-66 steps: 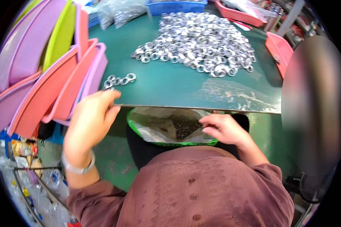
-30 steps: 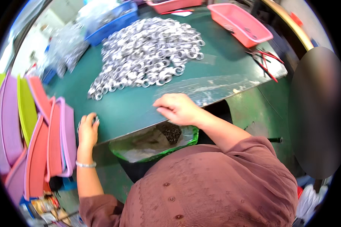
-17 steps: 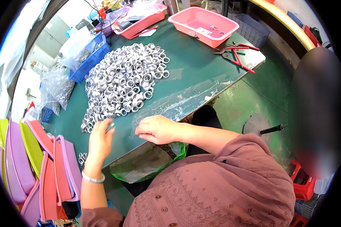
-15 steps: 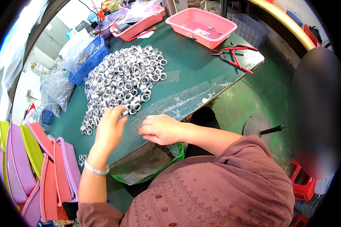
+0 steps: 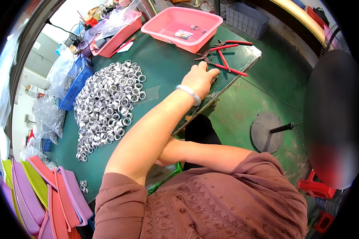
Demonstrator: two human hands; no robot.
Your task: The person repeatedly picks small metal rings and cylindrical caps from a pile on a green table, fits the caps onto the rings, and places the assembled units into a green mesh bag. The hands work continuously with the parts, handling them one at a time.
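My left hand reaches across to the right, over the table's front edge beside red-handled pliers. Its thumb stands apart from the bent fingers; I see nothing held, though the fingertips are partly hidden. A pale bangle circles that wrist. Beneath the left forearm my right arm crosses leftward; its hand is almost wholly covered, low at the table's near edge by a green-rimmed bag. A large heap of silver metal rings lies left of my left arm.
A pink basket with a few rings stands at the back, another pink tray left of it. A blue crate borders the heap. Stacked coloured baskets are at lower left. A round stool stands on the floor at right.
My left hand has swung from beside the ring heap far right toward the pliers. My right hand has drawn down and back, under the left forearm. The view has shifted.
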